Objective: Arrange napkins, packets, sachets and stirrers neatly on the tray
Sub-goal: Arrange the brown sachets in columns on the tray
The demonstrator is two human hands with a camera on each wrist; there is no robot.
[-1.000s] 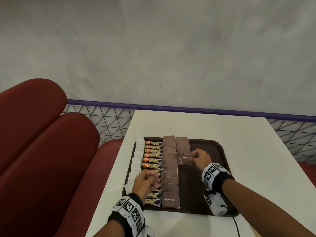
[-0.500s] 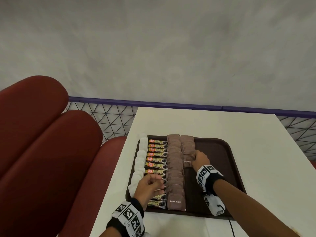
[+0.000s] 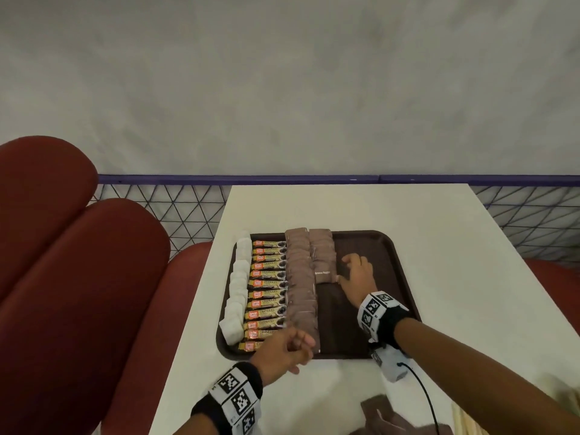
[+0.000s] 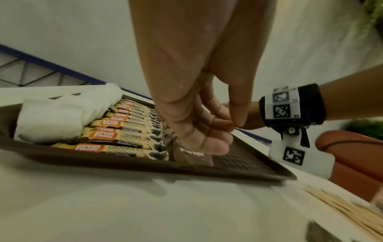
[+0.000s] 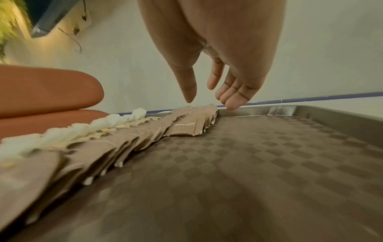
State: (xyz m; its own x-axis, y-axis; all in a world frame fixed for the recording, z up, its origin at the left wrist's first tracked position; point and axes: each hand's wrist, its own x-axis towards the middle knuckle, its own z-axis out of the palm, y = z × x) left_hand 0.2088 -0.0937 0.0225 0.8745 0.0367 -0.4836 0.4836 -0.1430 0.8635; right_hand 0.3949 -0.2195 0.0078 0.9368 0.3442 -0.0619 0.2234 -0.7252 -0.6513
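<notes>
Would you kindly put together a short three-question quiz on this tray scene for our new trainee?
1. True or false: the right hand grips a brown sachet.
2. Which row lies along the left edge of the tray? A) white napkins B) orange coffee packets C) brown sugar sachets
3. Fill in: the second, shorter row of brown sachets reaches about ____ down the tray.

Key
1. False: its fingers are straight, beside that shorter row, holding nothing.
2. A
3. Halfway. The wooden stirrers lie on the table, off the tray; the left hand hovers, loosely curled, over the tray's near edge.
</notes>
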